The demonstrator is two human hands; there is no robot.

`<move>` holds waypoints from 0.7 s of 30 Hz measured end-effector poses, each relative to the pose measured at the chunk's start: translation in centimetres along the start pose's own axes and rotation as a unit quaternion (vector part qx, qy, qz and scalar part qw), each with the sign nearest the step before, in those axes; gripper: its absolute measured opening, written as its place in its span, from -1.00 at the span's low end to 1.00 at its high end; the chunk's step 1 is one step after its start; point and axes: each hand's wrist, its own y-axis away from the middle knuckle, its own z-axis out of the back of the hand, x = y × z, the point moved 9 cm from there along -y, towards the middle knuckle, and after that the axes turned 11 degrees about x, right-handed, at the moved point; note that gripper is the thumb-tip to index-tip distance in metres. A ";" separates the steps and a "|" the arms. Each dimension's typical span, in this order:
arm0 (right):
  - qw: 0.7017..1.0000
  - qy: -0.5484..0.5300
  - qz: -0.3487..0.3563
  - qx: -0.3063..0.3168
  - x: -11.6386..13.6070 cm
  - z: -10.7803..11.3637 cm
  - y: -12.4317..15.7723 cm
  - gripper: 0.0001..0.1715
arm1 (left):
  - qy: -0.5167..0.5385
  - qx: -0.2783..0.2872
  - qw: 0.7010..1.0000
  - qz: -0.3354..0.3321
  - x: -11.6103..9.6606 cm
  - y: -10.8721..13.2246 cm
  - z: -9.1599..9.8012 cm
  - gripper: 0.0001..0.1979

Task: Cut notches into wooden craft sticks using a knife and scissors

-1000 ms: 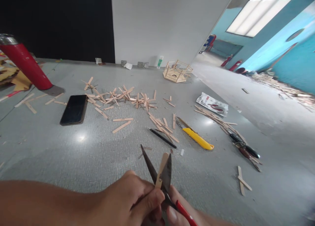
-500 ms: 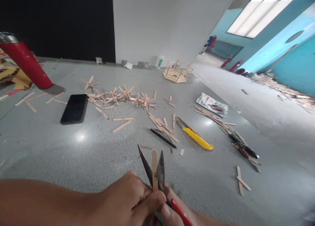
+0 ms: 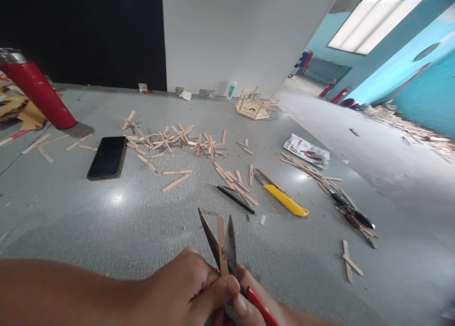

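At the bottom of the view my left hand [image 3: 188, 290] pinches a short wooden craft stick [image 3: 222, 243] between thumb and fingers, holding it upright. My right hand [image 3: 249, 312], mostly hidden below the left, grips red-handled scissors [image 3: 227, 245]. The dark blades are parted, with the stick standing between them. Only a few right fingertips and the red handle show.
Many loose wooden sticks [image 3: 170, 143] lie scattered on the grey floor. A black phone [image 3: 107, 157], a black pencil [image 3: 234, 199], a yellow utility knife [image 3: 284, 199], pliers [image 3: 351, 217], a printed packet [image 3: 306, 150], a red cylinder [image 3: 37, 91] and a small stick frame [image 3: 256, 103] lie around.
The stick has swung from leaning right to upright between the blades, and the blades have narrowed around it. Both hands stay at the same spot.
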 end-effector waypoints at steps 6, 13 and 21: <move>1.000 -0.009 0.004 -0.007 0.2 0.1 -0.2 -0.23 | 0.004 0.029 0.999 0.020 -0.4 0.4 -0.4 -0.38; 1.000 -0.006 0.003 -0.013 0.4 0.2 -0.2 -0.24 | 0.007 0.014 1.000 0.006 -1.0 0.3 -0.3 -0.40; 1.000 -0.012 -0.015 -0.011 0.9 0.3 -0.2 -0.18 | 0.009 0.005 1.000 -0.005 -0.4 0.3 -0.3 -0.43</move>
